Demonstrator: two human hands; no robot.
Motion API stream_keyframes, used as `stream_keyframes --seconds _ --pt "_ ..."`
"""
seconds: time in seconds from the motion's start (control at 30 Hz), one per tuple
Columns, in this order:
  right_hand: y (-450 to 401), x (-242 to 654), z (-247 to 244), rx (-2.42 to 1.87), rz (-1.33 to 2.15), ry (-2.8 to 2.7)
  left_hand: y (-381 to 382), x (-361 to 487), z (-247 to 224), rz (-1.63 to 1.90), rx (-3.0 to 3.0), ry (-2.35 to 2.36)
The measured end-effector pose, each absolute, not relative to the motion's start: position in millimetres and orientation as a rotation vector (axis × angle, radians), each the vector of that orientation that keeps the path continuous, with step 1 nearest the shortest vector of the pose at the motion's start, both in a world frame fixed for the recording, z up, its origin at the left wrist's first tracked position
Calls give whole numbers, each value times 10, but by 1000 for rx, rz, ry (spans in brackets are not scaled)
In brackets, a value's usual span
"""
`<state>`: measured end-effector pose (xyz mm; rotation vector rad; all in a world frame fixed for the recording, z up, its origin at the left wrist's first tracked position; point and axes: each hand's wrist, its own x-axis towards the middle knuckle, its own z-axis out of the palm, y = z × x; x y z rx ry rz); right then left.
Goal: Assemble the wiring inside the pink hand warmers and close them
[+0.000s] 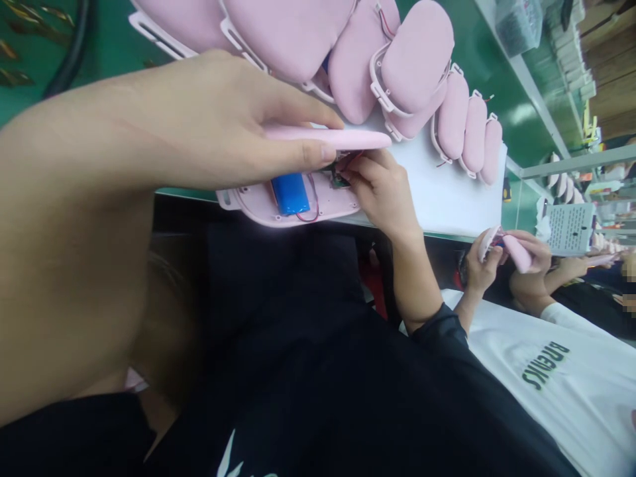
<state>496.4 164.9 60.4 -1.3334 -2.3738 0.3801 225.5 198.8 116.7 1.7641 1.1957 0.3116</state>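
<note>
At the frame's centre, the left hand grips a pale pink, rounded plastic cover above an open pink plastic shell with a blue rectangular battery pack; the right hand reaches to a small green circuit board, its exact grip unclear

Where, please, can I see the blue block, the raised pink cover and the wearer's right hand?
Blue block [292, 195]: head view, on its broad face.
Raised pink cover [356, 139]: head view, beyond the thumb tip.
Right hand [390, 195]: head view, on its back.
</note>
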Motion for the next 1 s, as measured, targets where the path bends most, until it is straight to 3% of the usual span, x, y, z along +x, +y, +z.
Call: stream_keyframes --seconds 0.27,0.63,1.0 --pt "1706 4965 596 -1320 425 -2417 1970 2289 1243 174 2006 1343" --pt "1660 4796 781 -1548 433 -2237 1976 2330 1222 237 2080 1237" --pt "1240 4685 713 -1477 59 -2502 2007 2255 1064 390 2053 1147"
